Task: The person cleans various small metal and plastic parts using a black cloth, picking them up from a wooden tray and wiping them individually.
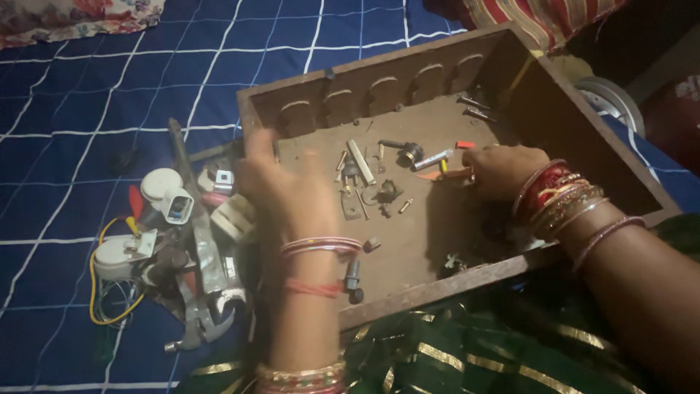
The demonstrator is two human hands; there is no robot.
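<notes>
Your left hand (281,186) is over the left edge of the wooden box (583,157), blurred by motion, with the fingers spread loosely. You cannot tell whether it has hold of anything; nothing shows in its grip. It sits just above the spot where the box wall meets the pile of tools outside.

Your right hand (503,171) is inside the box, near the middle of its floor, knuckles up and fingers curled down. The fingertips are at a small orange piece (456,174) lying on the box floor, but the curl of the fingers hides whether they have pinched it, so you cannot tell if it is held.

Between your two hands, loose hardware lies scattered on the box floor: a pale short tube (361,162), a dark fitting with a brass end (405,152), and a silver cylinder with a red tip (436,157) just beside your right hand. A dark bolt (354,279) lies near the front wall, close to your left wrist.

Outside the box, on the blue checked sheet (73,109), sits a heap of parts: white plugs (169,195), a yellow wire (98,281), and a metal hammer (200,321) at its near end.
</notes>
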